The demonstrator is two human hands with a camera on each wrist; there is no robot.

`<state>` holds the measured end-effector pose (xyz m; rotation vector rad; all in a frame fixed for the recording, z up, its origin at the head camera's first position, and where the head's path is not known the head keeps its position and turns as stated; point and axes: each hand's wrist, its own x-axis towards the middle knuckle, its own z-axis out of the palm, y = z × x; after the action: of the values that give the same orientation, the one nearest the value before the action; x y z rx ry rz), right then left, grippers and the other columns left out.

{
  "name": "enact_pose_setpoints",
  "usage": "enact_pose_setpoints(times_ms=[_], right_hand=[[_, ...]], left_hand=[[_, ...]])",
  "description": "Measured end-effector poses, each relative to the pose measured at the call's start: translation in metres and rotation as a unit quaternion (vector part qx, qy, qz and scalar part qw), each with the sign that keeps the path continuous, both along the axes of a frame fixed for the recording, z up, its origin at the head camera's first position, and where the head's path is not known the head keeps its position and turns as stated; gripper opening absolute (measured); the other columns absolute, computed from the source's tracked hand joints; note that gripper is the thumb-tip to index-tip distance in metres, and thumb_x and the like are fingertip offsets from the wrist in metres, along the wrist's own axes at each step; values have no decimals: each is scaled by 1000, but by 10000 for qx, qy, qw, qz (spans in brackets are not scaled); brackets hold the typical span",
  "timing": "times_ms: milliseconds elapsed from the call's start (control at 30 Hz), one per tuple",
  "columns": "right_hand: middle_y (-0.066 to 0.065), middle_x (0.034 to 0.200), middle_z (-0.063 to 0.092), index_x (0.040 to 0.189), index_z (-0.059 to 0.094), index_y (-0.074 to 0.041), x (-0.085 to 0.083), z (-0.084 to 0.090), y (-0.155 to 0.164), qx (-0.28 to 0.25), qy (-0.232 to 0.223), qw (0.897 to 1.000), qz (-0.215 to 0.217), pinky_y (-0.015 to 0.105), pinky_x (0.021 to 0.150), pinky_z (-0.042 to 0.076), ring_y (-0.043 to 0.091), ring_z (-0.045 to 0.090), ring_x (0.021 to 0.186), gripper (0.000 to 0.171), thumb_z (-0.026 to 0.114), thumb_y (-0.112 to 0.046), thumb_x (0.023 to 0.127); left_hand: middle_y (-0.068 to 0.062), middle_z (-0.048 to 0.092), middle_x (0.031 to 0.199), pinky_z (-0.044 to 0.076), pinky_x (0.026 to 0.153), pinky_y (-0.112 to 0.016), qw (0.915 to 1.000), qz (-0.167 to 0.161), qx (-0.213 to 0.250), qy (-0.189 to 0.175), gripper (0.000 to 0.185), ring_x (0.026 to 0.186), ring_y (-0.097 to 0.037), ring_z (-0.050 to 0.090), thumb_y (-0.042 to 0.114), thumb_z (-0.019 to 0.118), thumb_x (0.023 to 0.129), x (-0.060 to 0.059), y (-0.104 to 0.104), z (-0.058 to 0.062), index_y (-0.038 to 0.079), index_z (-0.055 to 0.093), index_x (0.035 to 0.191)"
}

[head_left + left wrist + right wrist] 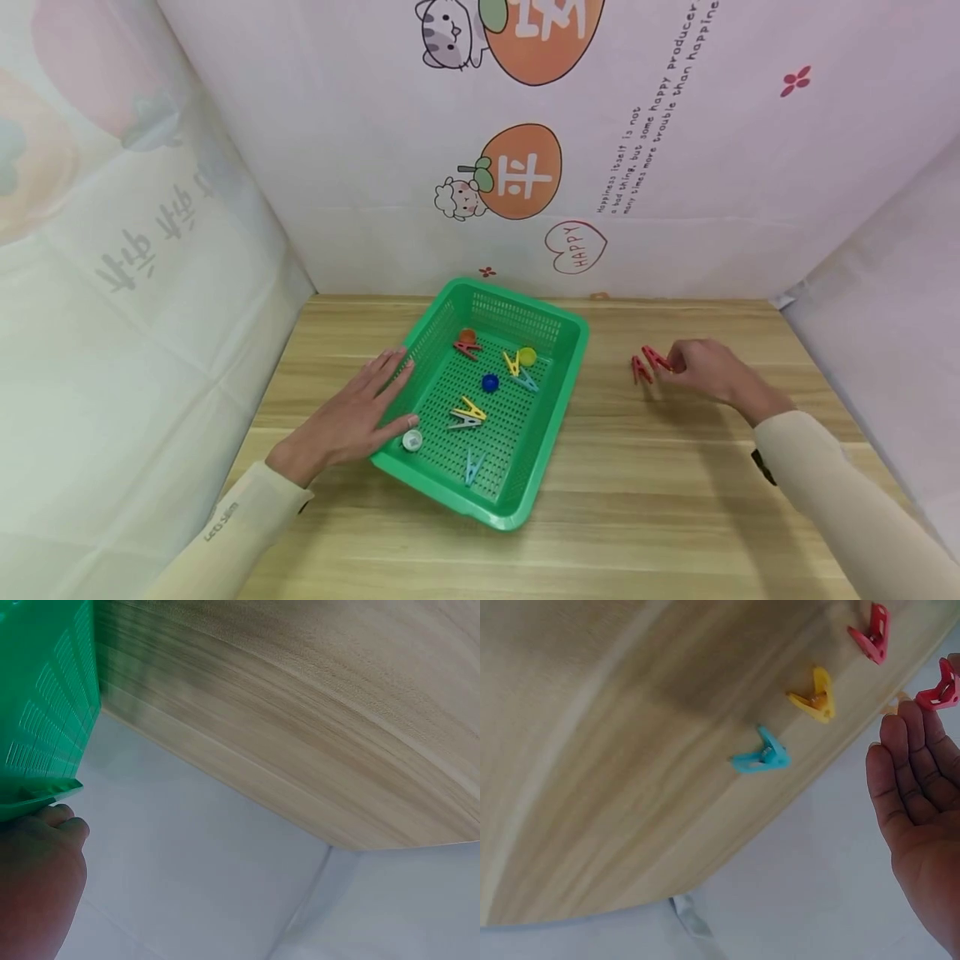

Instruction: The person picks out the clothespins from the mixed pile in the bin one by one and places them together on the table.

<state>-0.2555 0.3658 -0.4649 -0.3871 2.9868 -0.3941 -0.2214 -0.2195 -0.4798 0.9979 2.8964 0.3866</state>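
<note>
On the worktop (637, 500), right of the green basket (558, 392), we see two red clips: one (657, 358) pinched at the fingertips of our right hand (708, 371), the other (640, 369) lying just left of it. Our left hand (352, 417) rests flat, fingers straight, against the basket's left rim. Inside lie six clips and four caps; the wrist view shows further clips, yellow (815, 697) and blue (761, 754).

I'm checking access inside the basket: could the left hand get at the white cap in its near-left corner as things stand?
Probably yes. The left hand rests open against the green basket rim, the white cap lies just inside by the thumb, and nothing covers it.
</note>
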Motion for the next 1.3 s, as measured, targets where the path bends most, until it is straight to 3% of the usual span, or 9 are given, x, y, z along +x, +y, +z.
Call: enact_pose_setpoints(times_ms=[267, 533, 833, 1300], right_hand=[[11, 89, 76, 96, 74, 3, 19, -20, -2, -213, 33, 9997, -107, 48, 75, 63, 24, 72, 81, 28, 78, -25, 97], [6, 85, 77, 91, 78, -1, 29, -37, -7, -207, 81, 9995, -211, 52, 83, 62, 18, 69, 77, 27, 78, -27, 97], [5, 84, 75, 93, 78, -2, 40, -48, -11, -370, -286, 9981, -409, 33, 65, 52, 15, 59, 70, 30, 78, -31, 98], [2, 80, 69, 88, 75, -8, 48, -54, -13, -447, -622, 9953, -593, 32, 62, 47, 16, 56, 70, 32, 80, -39, 96]], left_hand=[[-9, 2, 186, 17, 139, -54, 10000, 24, -30, -40, 88, 172, -37, 7, 58, 51, 111, 1, 1, 0, 9, 16, 175], [-10, 5, 185, 20, 138, -57, 10000, 25, 60, -14, 88, 171, -39, 8, 58, 52, 111, 1, 0, -1, 9, 17, 175], [-9, 3, 186, 18, 138, -55, 9999, 59, 40, -91, 88, 172, -38, 7, 59, 51, 111, 0, 1, -1, 10, 15, 176], [-11, 5, 185, 19, 138, -57, 10000, 16, 75, 4, 88, 171, -40, 9, 57, 52, 111, 0, 1, -2, 8, 16, 175]])
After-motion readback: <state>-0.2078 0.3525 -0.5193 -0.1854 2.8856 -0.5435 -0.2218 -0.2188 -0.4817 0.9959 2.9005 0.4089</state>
